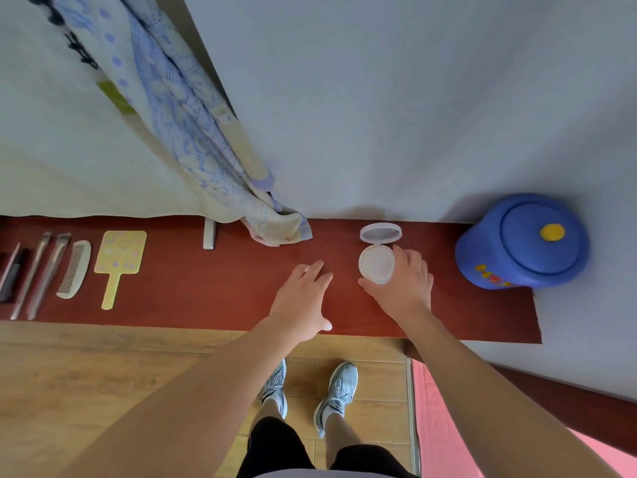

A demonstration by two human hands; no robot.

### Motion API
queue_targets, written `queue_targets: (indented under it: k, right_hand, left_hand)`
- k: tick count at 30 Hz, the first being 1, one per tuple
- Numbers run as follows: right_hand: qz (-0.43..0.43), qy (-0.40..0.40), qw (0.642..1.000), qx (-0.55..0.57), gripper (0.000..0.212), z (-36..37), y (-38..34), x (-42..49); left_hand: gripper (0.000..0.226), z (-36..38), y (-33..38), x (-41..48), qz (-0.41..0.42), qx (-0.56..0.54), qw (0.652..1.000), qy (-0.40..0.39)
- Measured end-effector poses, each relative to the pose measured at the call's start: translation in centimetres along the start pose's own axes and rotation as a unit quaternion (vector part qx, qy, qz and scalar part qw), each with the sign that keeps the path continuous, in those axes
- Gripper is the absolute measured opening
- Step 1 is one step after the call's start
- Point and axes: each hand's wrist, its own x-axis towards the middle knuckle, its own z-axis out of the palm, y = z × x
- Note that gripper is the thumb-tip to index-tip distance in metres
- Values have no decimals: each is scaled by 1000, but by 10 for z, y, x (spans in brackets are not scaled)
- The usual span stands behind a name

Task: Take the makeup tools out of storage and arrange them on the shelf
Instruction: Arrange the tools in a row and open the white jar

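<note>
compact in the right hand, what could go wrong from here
1. The compact has its lid standing open while the right hand grips the base; if tilted in moving, the lid could flop shut or swing back.
2. The blue jar stands just right of that hand, near the end of the shelf; a sideways swing might knock it off.

Dark items: cut off by the left edge (kind not told).
Compact: right rim covered by the right hand.
Blue jar lettering: partly hidden, unreadable.
</note>
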Motion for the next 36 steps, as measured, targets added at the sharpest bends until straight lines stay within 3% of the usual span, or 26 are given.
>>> queue_targets:
  k: [9, 20, 25, 31, 36]
  right_hand:
    - [5, -12, 1000, 21, 76, 1, -5, 7]
    - [4, 2, 999, 35, 81, -4, -20, -12]
    - [8, 10, 999, 41, 82, -7, -28, -24]
    - [-7, 15, 999, 35, 82, -8, -50, -39]
    - [-24, 9, 999, 29, 82, -3, -75, -48]
  left_hand:
    - [96, 2, -3, 1, 1, -2, 1000, 2]
    - [95, 1, -7, -1, 24, 10, 1000, 12]
    - [81, 1, -13, -7, 51, 3, 999, 19]
    - [77, -6, -46, -23, 38, -25, 997, 60]
    - [80, -9, -91, -45, 5, -20, 999, 49]
